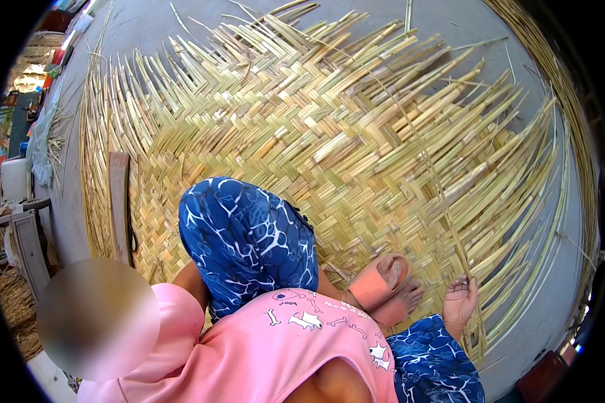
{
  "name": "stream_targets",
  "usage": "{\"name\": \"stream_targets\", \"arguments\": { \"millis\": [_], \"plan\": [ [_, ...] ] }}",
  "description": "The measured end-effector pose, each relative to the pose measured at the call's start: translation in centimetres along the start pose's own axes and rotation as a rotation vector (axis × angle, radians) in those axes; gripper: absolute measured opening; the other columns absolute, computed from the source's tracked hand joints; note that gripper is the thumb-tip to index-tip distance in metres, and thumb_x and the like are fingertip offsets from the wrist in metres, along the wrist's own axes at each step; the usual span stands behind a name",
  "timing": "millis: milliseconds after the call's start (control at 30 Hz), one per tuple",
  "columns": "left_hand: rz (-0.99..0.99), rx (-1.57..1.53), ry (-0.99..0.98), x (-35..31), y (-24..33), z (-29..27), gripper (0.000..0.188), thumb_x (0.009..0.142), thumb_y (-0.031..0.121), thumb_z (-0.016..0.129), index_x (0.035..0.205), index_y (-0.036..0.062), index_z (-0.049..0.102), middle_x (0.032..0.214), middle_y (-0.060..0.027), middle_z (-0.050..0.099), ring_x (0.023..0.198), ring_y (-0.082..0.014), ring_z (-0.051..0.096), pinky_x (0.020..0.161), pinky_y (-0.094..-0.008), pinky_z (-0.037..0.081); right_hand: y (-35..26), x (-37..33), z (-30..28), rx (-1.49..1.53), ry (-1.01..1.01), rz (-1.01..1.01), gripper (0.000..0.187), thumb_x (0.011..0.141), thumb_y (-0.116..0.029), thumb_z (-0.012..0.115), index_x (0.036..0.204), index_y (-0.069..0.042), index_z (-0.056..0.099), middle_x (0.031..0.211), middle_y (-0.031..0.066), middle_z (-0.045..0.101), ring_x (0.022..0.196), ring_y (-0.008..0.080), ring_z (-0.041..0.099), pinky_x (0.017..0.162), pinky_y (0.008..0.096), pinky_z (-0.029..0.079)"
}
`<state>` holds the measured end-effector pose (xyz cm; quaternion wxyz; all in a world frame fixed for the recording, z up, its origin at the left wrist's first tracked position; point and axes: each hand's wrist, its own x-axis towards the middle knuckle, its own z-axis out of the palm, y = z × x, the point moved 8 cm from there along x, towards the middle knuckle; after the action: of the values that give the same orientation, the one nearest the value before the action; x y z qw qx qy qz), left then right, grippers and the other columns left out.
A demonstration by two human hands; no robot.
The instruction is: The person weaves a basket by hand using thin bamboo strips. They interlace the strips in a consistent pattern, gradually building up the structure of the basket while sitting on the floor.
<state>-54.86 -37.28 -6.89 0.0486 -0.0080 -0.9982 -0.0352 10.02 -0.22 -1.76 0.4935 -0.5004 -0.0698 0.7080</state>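
Pink dog-print top (pixel 249 356), white-veined blue bottoms (pixel 245 232), orange sandals (pixel 372 285)

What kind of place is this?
Probably a mat-weaving workspace: a woven mat with loose ends lies on the grey floor, and long, thin stalks lie to its right.

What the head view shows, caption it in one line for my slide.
Right hand at the loose strip ends along a woven mat, with orange sandals nearby.

Left hand out of sight, woven mat (pixel 269 138) partly behind blue trousers (pixel 245 232).
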Motion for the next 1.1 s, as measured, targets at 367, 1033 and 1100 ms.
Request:
{"name": "stream_targets", "arguments": {
  "millis": [367,1033,1100],
  "plan": [
    [0.008,0.076,0.053,-0.7,2.2,-0.6,0.053,0.094,0.032,0.040,0.142,0.0118,0.029,0.147,-0.0122,0.028,0.135,-0.0316,0.023,0.108,-0.0482,0.017,-3.5,2.7,7.7,-0.251,-0.127,0.020,0.017,0.092,-0.013,0.055,0.108,-0.011,0.056,0.100,0.0065,0.062,0.091,0.0164,0.058,0.078,0.0314,0.050],
    [0.063,-0.127,-0.062,1.5,4.4,-1.9,0.060,0.091,0.039,0.048,0.140,0.0085,0.032,0.145,-0.0154,0.029,0.135,-0.0314,0.025,0.109,-0.0474,0.017,-2.7,-9.3,16.1,-0.132,-0.352,-0.208,0.018,0.095,-0.013,0.051,0.110,-0.008,0.058,0.104,0.0087,0.061,0.090,0.0131,0.058,0.078,0.0284,0.050],
    [0.332,-0.359,0.091,2.9,9.5,-5.3,0.056,0.091,0.034,0.052,0.136,0.0040,0.037,0.143,-0.0182,0.031,0.133,-0.0325,0.028,0.109,-0.0464,0.018,-2.6,-9.9,17.7,-0.134,-0.438,-0.211,0.017,0.094,-0.013,0.052,0.110,-0.009,0.058,0.105,0.0086,0.062,0.090,0.0132,0.058,0.078,0.0286,0.049]
  ]
}}
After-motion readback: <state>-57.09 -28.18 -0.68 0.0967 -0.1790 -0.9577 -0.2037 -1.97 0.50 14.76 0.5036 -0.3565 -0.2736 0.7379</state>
